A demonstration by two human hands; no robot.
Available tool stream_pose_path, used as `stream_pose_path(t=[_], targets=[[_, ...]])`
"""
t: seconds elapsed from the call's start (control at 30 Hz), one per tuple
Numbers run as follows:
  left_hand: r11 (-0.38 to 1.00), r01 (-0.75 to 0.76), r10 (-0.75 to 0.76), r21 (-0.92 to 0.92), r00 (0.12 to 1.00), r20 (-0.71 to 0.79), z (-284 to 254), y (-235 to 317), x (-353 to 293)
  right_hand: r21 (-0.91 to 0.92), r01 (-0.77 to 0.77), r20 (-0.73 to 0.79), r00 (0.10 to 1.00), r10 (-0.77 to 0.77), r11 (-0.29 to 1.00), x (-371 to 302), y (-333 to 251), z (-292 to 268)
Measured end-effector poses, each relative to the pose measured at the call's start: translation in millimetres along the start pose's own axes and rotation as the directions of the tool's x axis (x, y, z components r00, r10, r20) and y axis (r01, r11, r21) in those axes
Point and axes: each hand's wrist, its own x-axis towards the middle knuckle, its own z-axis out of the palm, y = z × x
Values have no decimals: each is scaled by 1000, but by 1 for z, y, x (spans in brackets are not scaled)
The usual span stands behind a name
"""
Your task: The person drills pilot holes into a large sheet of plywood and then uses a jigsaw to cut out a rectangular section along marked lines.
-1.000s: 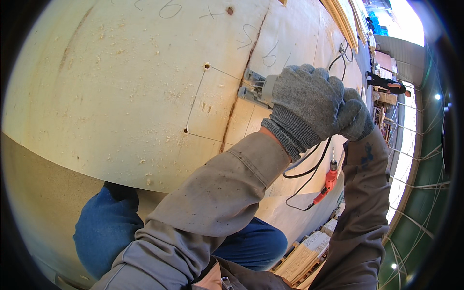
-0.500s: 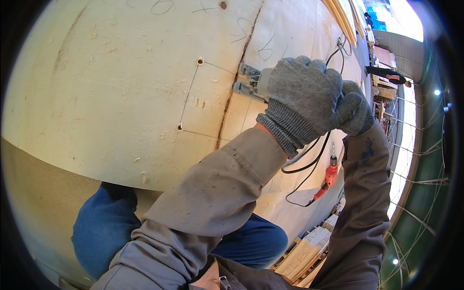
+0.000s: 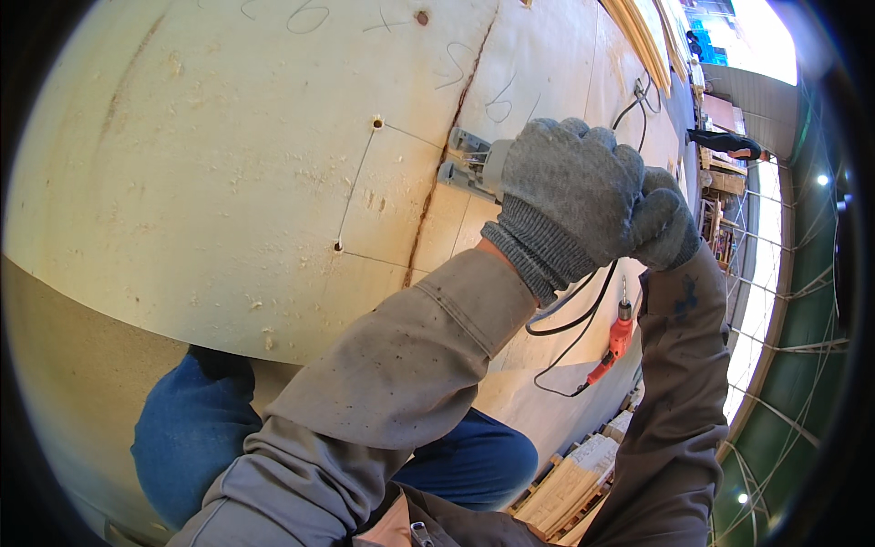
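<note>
Both my hands wear grey knit gloves and grip a grey power tool that looks like a jigsaw (image 3: 493,170). My left hand (image 3: 576,187) is wrapped over its body and hides most of it. Just to the right, my right hand (image 3: 667,223) is closed at the rear of the tool, partly covered by the left. The forked grey base plate (image 3: 467,180) rests on a pale plywood sheet (image 3: 228,182), at a dark brown seam. Pencil lines join two drilled holes, an upper hole (image 3: 377,123) and a lower hole (image 3: 338,246), left of the tool.
A red corded drill (image 3: 612,345) lies on the wood to the right, its black cord (image 3: 556,330) looping near my wrists. Wood strips (image 3: 638,38) lie at the far edge. Stacked boards (image 3: 574,483) stand lower right. Another person (image 3: 726,143) is in the background.
The whole view has shifted slightly. My hands and the tool stay at almost the same spot on the plywood, with the grip unchanged.
</note>
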Motion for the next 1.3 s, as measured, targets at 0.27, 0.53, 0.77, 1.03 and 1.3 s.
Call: stream_pose_path(t=[0.27, 0.53, 0.77, 1.03, 1.3], targets=[[1000, -25, 25, 7, 999, -32, -3, 4, 1, 152, 35, -29, 999, -31, 988, 0, 11, -2], [999, -17, 19, 37, 999, -40, -7, -2, 0, 315, -47, 17, 999, 44, 948, 11, 4, 4], [999, -16, 18, 38, 999, -29, -6, 2, 3, 223, -76, 32, 997, 70, 972, 5, 13, -7], [999, -30, 31, 14, 994, -101, -2, -4, 2, -32, 133, -2, 991, -133, 991, 10, 5, 0], [1000, -1, 1, -7, 998, -70, -5, -3, 4, 315, -92, -10, 995, 101, 945, 12, 13, -2]])
